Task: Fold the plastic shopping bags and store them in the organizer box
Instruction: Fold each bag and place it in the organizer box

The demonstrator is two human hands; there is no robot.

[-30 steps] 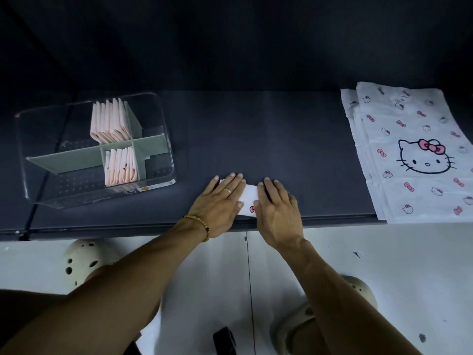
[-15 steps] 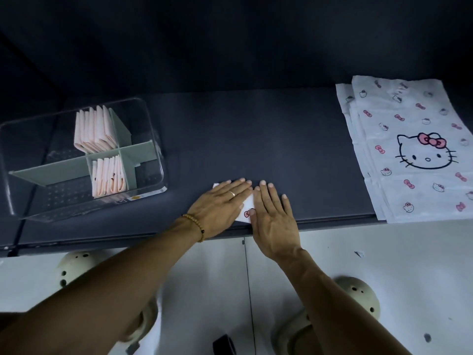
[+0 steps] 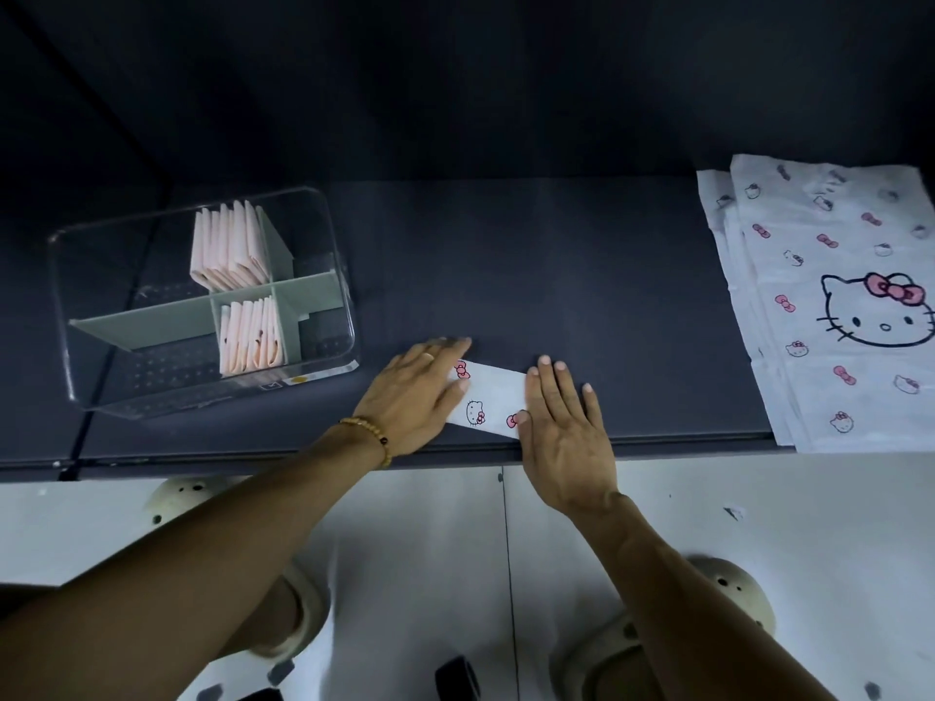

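Dark table (image 3: 531, 275) edge meets white tiled floor (image 3: 759, 523) below.

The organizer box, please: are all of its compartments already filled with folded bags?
No, the organizer box holds folded bags in only two compartments, while its left compartments show bare bottom.

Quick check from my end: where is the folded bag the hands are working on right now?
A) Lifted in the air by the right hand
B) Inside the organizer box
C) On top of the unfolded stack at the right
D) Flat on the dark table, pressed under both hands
D: the folded bag lies flat on the table, with the left hand and right hand pressing its ends, apart from the organizer box.
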